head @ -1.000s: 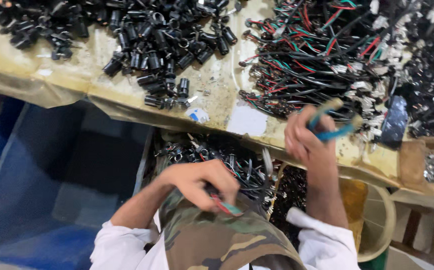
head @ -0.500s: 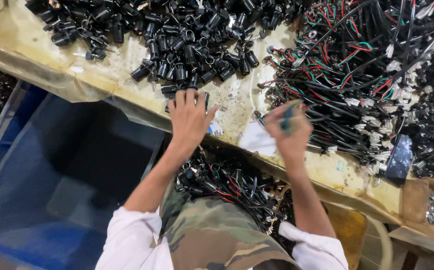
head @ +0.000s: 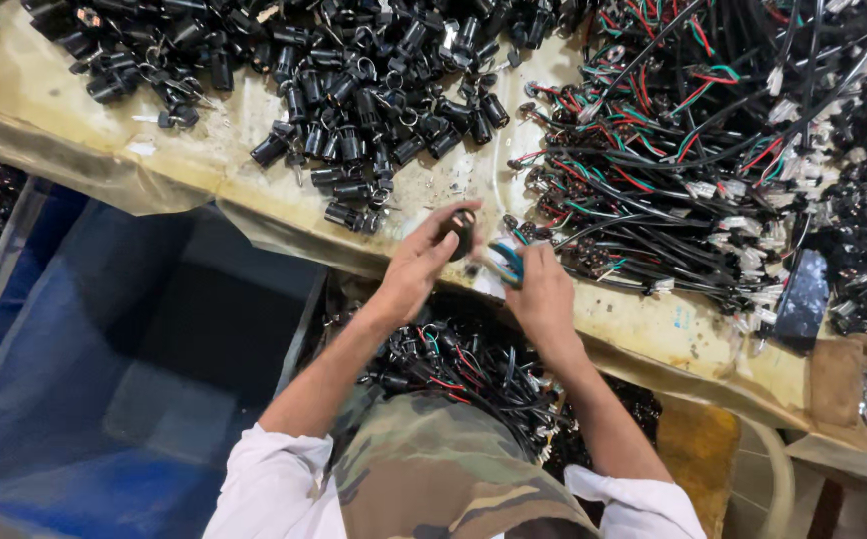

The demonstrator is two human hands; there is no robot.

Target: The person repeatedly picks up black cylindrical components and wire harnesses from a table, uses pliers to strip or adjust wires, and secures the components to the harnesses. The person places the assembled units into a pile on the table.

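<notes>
While the left hand (head: 418, 262) pinches a small black cylinder (head: 462, 232) upright at frame centre, the right hand (head: 543, 289), closed on a blue-handled tool (head: 506, 262), sits just right of it, tool tip toward the cylinder, above the surface (head: 653, 324)

Pretty even overhead light, bright on the yellowish plastic-covered desk (head: 254, 140) with mild glare. The blue plastic bin (head: 104, 379) below sits dim. Hands slightly motion-blurred, edges bend a bit, wide-angle style.

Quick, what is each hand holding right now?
Left hand: closed on a small black cylinder part.
Right hand: closed on a blue-handled tool.
</notes>
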